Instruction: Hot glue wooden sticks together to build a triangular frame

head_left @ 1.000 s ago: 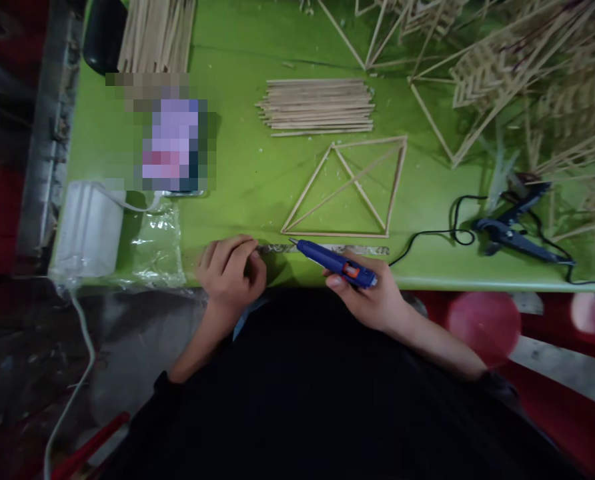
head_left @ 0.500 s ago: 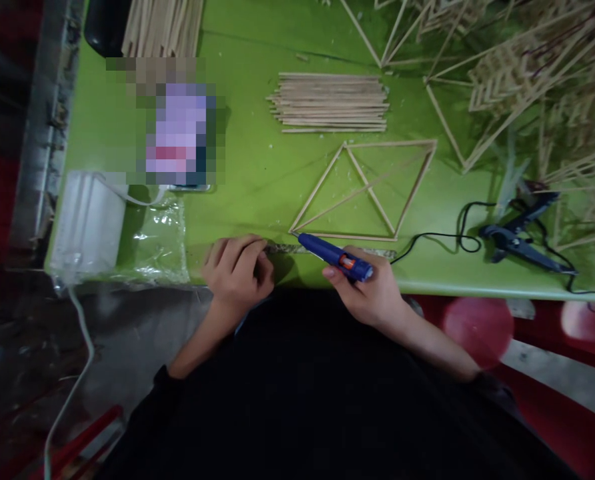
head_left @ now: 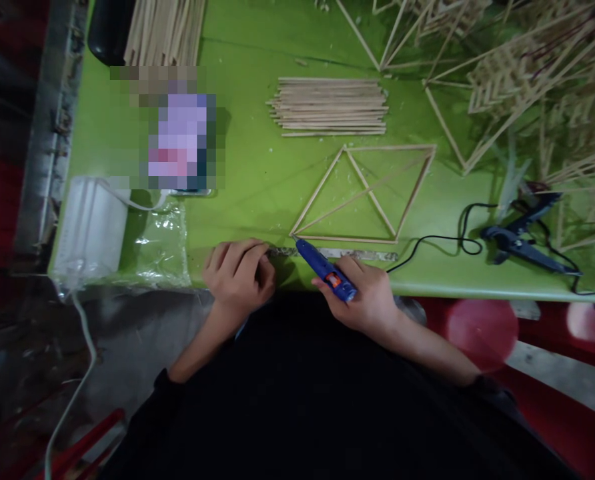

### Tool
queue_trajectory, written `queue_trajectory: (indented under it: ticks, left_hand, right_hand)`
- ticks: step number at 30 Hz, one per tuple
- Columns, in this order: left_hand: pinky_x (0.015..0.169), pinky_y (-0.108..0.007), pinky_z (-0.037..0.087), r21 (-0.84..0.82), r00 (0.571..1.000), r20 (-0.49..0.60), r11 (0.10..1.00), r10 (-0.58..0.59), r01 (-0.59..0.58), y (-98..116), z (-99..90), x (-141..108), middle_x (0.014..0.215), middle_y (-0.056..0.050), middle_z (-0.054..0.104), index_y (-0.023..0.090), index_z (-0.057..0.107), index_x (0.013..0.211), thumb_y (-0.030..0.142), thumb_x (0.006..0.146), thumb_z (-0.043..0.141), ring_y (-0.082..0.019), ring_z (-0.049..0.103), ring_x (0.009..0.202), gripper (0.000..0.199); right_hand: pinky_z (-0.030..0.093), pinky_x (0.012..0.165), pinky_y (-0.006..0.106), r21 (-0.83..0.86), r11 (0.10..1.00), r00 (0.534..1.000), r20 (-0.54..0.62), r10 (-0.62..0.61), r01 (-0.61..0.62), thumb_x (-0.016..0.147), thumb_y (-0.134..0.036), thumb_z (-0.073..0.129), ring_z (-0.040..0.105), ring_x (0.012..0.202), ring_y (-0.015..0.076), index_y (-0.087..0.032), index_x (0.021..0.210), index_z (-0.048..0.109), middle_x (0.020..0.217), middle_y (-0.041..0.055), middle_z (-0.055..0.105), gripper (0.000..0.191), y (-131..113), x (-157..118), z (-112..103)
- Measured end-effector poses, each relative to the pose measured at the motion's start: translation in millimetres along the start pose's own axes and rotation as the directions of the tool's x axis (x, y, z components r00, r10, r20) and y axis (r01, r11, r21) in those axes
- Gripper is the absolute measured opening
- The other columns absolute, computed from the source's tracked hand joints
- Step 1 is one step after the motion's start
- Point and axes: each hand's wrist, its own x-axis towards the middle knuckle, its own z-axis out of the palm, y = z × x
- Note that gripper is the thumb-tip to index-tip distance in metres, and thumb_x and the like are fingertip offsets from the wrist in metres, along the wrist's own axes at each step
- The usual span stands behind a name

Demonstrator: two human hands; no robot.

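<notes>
My right hand point(head_left: 370, 293) is wrapped around a blue hot glue gun point(head_left: 325, 270), tilted with its nozzle up and to the left. The nozzle tip is at the lower left corner of a flat frame of thin wooden sticks point(head_left: 370, 190), which has slanting sticks inside it. My left hand point(head_left: 240, 273) rests at the table edge with its fingers curled. Its fingertips are by the left end of a narrow, stained flat strip point(head_left: 347, 254); whether they pinch anything is hidden.
A bundle of wooden sticks point(head_left: 330, 107) lies behind the frame. At right are a dark clamp-like tool point(head_left: 520, 233), a black cord point(head_left: 427, 237) and piled stick frames point(head_left: 507, 87). On the left are a white box point(head_left: 92, 227), clear plastic point(head_left: 162, 247) and a blurred-out phone-like object point(head_left: 180, 143).
My right hand and the rear of the glue gun have moved down and left, so the gun tilts more steeply. Its nozzle stays at the same corner. My left hand keeps its place.
</notes>
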Motion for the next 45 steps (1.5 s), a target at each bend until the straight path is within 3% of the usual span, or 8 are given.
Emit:
queue_trajectory:
  ticks: [10, 23, 34, 45]
  left_hand:
    - [0.081, -0.045, 0.058, -0.018, 0.999, -0.024, 1.0, 0.022, -0.022, 0.5, 0.4, 1.0, 0.106, -0.006, 0.088, 0.026, 0.078, 0.114, 0.013, 0.088, 0.075, -0.028, 0.078, 0.089, 0.029]
    - [0.08, -0.045, 0.058, 0.026, 1.0, 0.009, 1.0, -0.006, 0.006, 1.2, -0.4, 0.2, 0.104, -0.006, 0.088, 0.026, 0.081, 0.107, 0.021, 0.093, 0.077, -0.027, 0.079, 0.088, 0.015]
    - [0.081, -0.044, 0.055, -0.025, 1.0, -0.008, 1.0, 0.015, -0.016, 1.0, -0.4, 0.7, 0.106, -0.007, 0.087, 0.026, 0.078, 0.115, 0.017, 0.091, 0.079, -0.028, 0.076, 0.091, 0.026]
    - [0.08, -0.044, 0.057, -0.005, 1.0, -0.011, 1.0, 0.01, -0.01, 2.2, -0.5, 1.1, 0.105, -0.006, 0.088, 0.026, 0.079, 0.112, 0.02, 0.092, 0.079, -0.027, 0.077, 0.089, 0.021]
  right_hand:
    - [0.039, 0.057, 0.036, -0.075, 0.996, 0.998, -0.014, -0.053, 0.052, 0.112, -0.046, 0.07, 0.06, 0.06, 0.018, -0.024, 0.093, 0.059, 0.076, 0.0034, 0.068, 0.032, -0.5, -3.1, 3.6]
    - [0.038, 0.057, 0.035, -0.035, 0.999, 1.0, -0.002, -0.008, 0.008, 0.111, -0.047, 0.07, 0.059, 0.06, 0.0178, -0.025, 0.091, 0.059, 0.074, 0.003, 0.067, 0.032, 1.4, -4.9, 3.4]
    - [0.041, 0.057, 0.036, -0.062, 0.997, 0.998, -0.007, -0.056, 0.055, 0.111, -0.043, 0.071, 0.06, 0.061, 0.0178, -0.025, 0.09, 0.056, 0.075, 0.0025, 0.066, 0.031, -1.7, -2.1, 1.1]
    - [0.042, 0.057, 0.036, -0.108, 0.991, 0.996, -0.02, -0.087, 0.084, 0.114, -0.048, 0.067, 0.061, 0.061, 0.0179, -0.023, 0.09, 0.06, 0.077, 0.0024, 0.066, 0.036, -0.7, -2.9, 3.8]
